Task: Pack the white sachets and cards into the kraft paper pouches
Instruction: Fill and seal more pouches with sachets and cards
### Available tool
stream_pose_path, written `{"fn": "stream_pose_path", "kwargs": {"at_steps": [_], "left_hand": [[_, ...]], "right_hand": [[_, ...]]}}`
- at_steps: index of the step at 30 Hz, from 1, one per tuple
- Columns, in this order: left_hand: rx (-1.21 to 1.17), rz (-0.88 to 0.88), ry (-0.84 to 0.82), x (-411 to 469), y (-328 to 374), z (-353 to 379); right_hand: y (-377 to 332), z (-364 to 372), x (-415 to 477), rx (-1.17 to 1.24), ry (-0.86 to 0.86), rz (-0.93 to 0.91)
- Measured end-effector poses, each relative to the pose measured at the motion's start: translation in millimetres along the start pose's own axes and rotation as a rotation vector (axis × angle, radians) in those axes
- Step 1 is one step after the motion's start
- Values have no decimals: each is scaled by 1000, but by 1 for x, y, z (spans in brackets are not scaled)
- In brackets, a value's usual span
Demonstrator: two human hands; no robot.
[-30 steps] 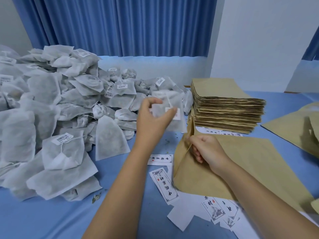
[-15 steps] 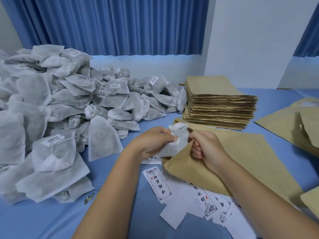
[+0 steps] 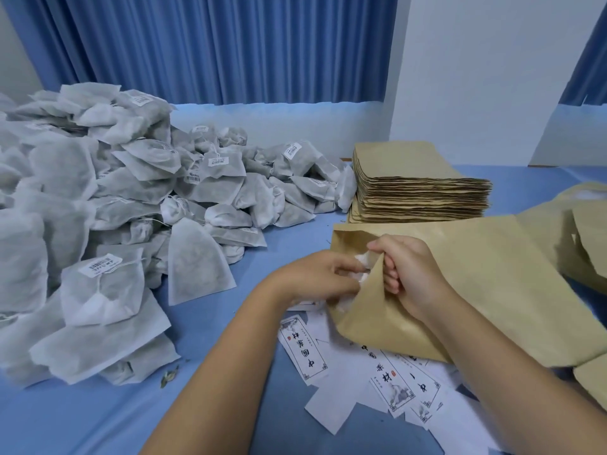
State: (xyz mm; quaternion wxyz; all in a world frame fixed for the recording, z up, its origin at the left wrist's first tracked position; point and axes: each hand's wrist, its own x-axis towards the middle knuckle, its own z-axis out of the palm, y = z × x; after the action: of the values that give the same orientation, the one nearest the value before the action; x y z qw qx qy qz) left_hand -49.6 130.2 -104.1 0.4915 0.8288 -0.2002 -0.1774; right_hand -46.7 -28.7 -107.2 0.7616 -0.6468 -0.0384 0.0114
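Note:
A kraft paper pouch point(image 3: 492, 290) lies on the blue table with its mouth facing left. My right hand point(image 3: 407, 274) grips the upper lip of that mouth and holds it lifted. My left hand point(image 3: 322, 277) holds a white sachet point(image 3: 361, 277) that is mostly inside the pouch; only a crumpled white bit shows between the hands. Printed white cards point(image 3: 302, 353) lie scattered on the table below the pouch, several partly under it.
A large heap of white sachets point(image 3: 98, 208) fills the left side of the blue table point(image 3: 82, 418). A stack of flat kraft pouches point(image 3: 417, 188) stands behind the open one. More kraft pouches point(image 3: 578, 238) lie at the right edge. Blue curtains hang behind.
My left hand brought a sachet from the heap down to the pouch mouth and pushed it in. My right hand kept hold of the pouch lip and lifted it wider.

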Motion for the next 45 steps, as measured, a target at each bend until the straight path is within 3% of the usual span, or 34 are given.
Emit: {"fn": "stream_pose_path", "kwargs": {"at_steps": [3,8,10,12,14,16,18,21,23,26,30,34,39,45], "left_hand": [[61,-19,-92,1,1,3],[41,40,170,12,0,33],[137,58,121,14,6,31],[-118,-114,27,12,12,23],[-26,-131,53,2,11,4],[-137,-107,105,-6,3,-12],[-167,-136,407,-8,-9,-28],[428,-317,966,-6,-33,-48],[690,-499,1072,-9,-46,-54],[704,-648,1056,-7,-54,-53],[650,-718,989,-3,-62,-53],[765,-795,863,-3,-67,-60],[791,-683,1018,-7,-76,-64],[753,-544,1071,-10,-80,-70]], "right_hand": [[-7,1,-4,28,-40,7],[-9,24,-13,-43,-50,32],[-9,26,-11,-50,21,24],[-8,26,-8,-97,54,9],[-5,25,-6,-166,55,-9],[0,24,-4,-218,64,-21],[5,21,-1,-257,81,-15],[14,19,3,-304,82,4],[18,19,4,-323,71,19],[20,18,6,-336,54,33],[21,18,6,-362,35,37],[22,18,7,-378,28,38],[24,17,7,-389,18,33],[25,17,8,-376,14,29]]}}
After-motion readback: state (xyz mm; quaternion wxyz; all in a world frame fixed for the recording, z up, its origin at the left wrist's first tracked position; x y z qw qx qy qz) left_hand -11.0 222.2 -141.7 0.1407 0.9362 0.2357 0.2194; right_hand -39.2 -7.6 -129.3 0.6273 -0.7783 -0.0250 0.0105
